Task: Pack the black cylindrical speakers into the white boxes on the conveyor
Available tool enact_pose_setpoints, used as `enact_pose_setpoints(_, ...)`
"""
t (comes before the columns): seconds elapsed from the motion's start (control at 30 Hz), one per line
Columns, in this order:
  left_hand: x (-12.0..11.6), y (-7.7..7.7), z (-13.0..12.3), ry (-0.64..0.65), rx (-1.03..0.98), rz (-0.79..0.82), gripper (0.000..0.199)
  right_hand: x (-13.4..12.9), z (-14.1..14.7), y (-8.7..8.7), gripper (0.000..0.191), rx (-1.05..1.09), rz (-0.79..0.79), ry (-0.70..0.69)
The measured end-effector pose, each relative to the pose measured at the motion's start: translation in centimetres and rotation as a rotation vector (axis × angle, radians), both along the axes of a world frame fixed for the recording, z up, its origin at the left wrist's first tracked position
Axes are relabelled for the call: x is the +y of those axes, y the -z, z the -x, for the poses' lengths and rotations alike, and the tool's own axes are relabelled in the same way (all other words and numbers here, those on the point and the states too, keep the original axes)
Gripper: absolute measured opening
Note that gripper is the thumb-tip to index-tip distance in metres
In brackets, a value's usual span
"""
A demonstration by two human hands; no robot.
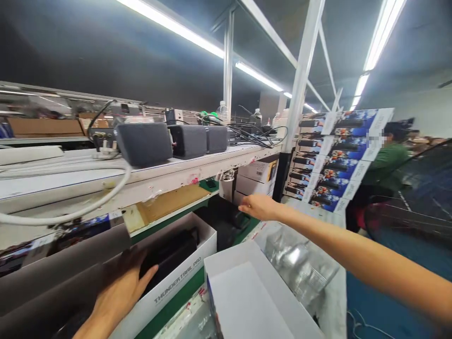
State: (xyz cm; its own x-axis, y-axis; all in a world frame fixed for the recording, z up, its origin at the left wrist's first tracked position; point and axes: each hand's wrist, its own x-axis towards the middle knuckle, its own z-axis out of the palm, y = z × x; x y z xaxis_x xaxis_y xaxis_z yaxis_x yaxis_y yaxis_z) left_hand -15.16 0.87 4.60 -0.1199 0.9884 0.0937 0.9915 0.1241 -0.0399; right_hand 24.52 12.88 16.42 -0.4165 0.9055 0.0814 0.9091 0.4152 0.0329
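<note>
A long white box [189, 275] printed "THUNDER TRAIL PRO" stands open at the lower left, with a black object [173, 254] inside. My left hand [116, 292] reaches into its near end, thumb stretched apart from the fingers. Shadow partly hides those fingertips, and I cannot tell how firmly they touch the contents. Farther right, my right hand [259, 207] is held out with curled fingers above a black item [224, 219] beyond the box. Whether the fingers grip part of that item cannot be made out.
A second white box [254, 292] lies in front, beside clear plastic wrapping [296, 263]. Dark speakers [144, 143] and cables line the raised shelf [148, 176]. Printed boxes [335, 160] are stacked at right; a person in green [391, 160] is behind them. A white cable [106, 200] loops below the shelf.
</note>
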Motion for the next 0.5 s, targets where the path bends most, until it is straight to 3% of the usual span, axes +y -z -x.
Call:
enact_pose_setpoints(0.1, 0.5, 1.4, -1.2, 0.101, -0.152, 0.101, 0.081, -1.8, -4.9, 0.5, 0.032, -0.105, 0.064, 0.166)
enact_pose_setpoints(0.17, 0.7, 2.4, -1.8, 0.126, -0.153, 0.053, 0.080, -3.6, -7.5, 2.0, 0.038, -0.139, 0.146, 0.221)
enact_pose_setpoints(0.3, 0.5, 3.0, -2.6, 0.120, -0.111, -0.089, 0.071, -7.7, -11.2, 7.5, 0.049, -0.036, 0.375, 0.246)
enact_pose_setpoints(0.4, 0.3, 2.1, -3.2, 0.148, -0.106, -0.065, 0.064, -9.4, -12.8, 11.9, 0.035, 0.191, 0.347, 0.235)
enact_pose_setpoints(0.5, 0.6, 1.1, -3.8, 0.178, -0.168, 0.012, 0.060, -9.6, -13.7, 14.9, 0.034, 0.242, 0.298, 0.281)
